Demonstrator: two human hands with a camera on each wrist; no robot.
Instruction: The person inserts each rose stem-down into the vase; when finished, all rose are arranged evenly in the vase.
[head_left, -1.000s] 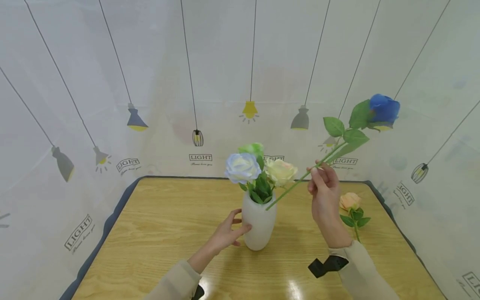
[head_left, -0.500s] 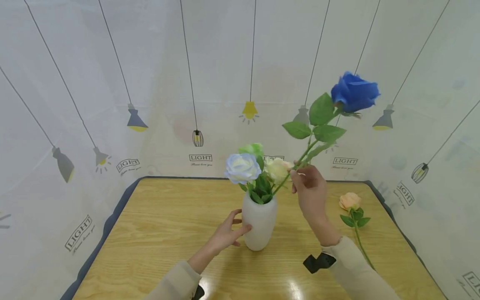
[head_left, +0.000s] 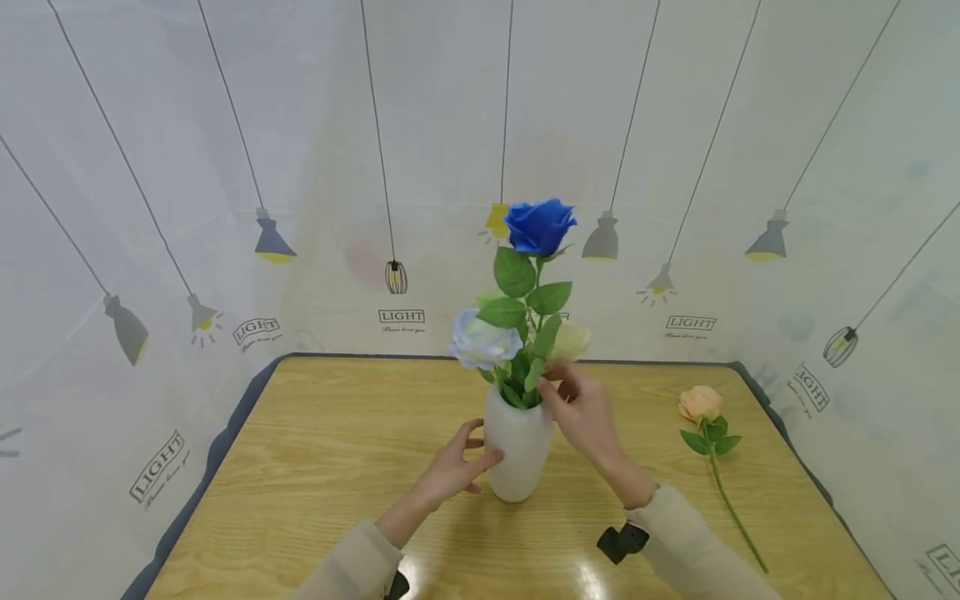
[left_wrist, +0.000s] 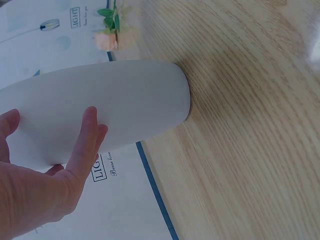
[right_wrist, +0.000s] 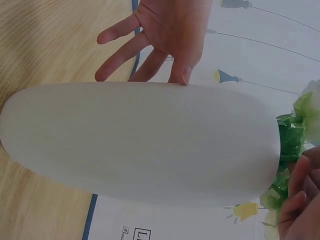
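A white vase (head_left: pixel 519 454) stands upright on the table, with several artificial flowers in its mouth. My left hand (head_left: pixel 447 468) holds the vase at its left side, its digits spread around the wall; the left wrist view shows this hand (left_wrist: pixel 52 175) against the vase's side. At the vase's mouth my right hand (head_left: pixel 588 412) pinches the green stem of a blue rose (head_left: pixel 538 227). This rose is upright, its bloom above the others. Beside it are a pale blue rose (head_left: pixel 483 337) and a cream rose (head_left: pixel 568 342). The stem's lower end is hidden.
A peach rose (head_left: pixel 701 403) with a long stem lies on the wooden table (head_left: pixel 322 450), right of my right arm. Behind the table hangs a pale cloth (head_left: pixel 322 167) printed with lamps. Black wrist cameras (head_left: pixel 622 542) sit at my sleeves.
My right hand has moved left and down with the blue rose, turning it from slanted to upright and bringing its stem into the vase. The left hand and the vase have stayed in place.
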